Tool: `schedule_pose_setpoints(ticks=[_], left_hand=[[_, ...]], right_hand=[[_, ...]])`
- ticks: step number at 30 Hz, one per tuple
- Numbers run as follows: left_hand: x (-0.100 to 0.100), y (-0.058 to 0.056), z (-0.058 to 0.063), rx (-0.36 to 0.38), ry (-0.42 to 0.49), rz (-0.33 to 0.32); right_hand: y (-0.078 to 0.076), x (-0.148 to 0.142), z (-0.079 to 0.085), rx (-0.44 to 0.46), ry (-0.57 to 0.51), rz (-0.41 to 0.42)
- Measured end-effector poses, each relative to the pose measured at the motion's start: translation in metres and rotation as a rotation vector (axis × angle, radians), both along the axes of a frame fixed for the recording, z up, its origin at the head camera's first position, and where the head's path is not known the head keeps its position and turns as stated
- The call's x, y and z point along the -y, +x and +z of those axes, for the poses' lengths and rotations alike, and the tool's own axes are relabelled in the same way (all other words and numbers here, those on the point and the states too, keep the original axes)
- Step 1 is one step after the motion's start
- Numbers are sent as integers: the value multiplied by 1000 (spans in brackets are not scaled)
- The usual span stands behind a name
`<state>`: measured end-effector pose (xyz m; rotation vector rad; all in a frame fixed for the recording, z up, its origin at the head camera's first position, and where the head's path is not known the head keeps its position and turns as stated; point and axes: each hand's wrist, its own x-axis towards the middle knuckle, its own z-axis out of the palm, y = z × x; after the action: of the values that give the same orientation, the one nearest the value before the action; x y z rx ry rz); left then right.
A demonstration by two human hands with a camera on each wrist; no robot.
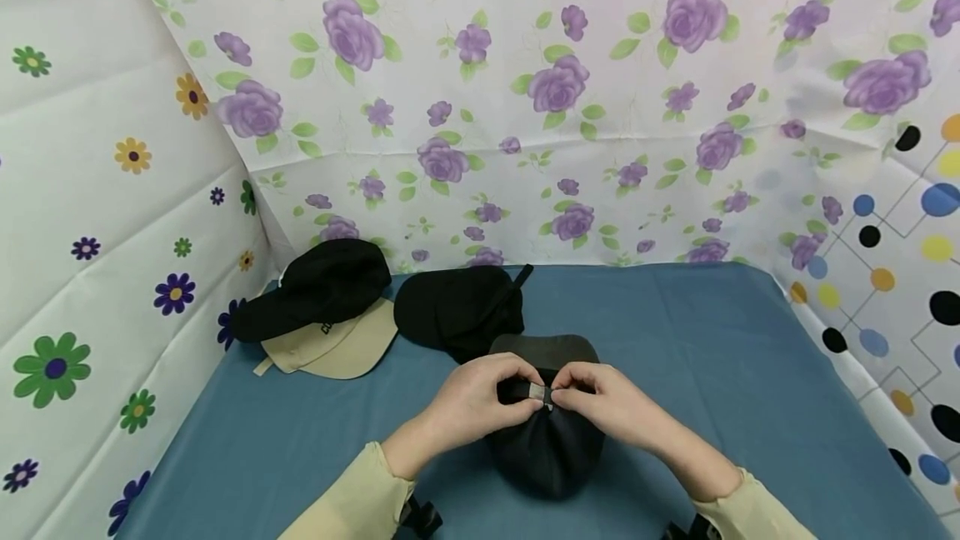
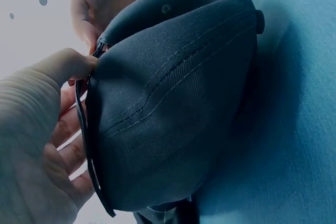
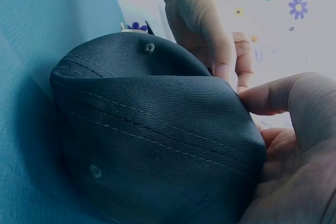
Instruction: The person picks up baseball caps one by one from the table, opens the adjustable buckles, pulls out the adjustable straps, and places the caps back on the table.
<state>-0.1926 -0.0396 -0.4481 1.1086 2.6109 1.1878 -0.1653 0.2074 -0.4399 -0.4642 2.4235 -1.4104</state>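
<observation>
A black cap (image 1: 551,465) stands on the blue cloth in front of me, its brim (image 1: 551,348) pointing away. At its back, my left hand (image 1: 480,398) pinches the adjustment strap (image 1: 537,391), a pale patch showing on it. My right hand (image 1: 618,413) pinches the same strap by its small metal buckle (image 1: 548,397), close against the left fingertips. In the left wrist view the cap's stitched crown (image 2: 173,98) bulges beside the left hand (image 2: 31,135). The right wrist view shows the crown (image 3: 152,124) folded inward, with the right thumb (image 3: 273,95) at its edge; the buckle is hidden there.
At the back left, a black cap (image 1: 322,286) lies partly over a beige cap (image 1: 352,348). Another black cap (image 1: 450,307) with its strap sticking up sits just behind the handled one. Flowered sheets (image 1: 555,148) hang around the blue cloth (image 1: 712,357).
</observation>
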Motion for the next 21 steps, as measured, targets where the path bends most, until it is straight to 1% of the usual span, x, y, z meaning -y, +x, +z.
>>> schedule_pose_setpoints(ticks=[2,4,11,15,21], left_hand=[[0,0,0,-8,0,2],[0,0,-1,-1,5,-2],[0,-1,-1,14,20,-18],[1,-1,-1,38,38,-27],[3,0,-1,104,60,-21]], right_hand=[[-1,0,0,17,-22,0],[-1,0,0,33,-38,0],[-3,0,0,50,-48,4],[-4,1,0,49,-52,-3],[-4,1,-1,41,-57,-8]])
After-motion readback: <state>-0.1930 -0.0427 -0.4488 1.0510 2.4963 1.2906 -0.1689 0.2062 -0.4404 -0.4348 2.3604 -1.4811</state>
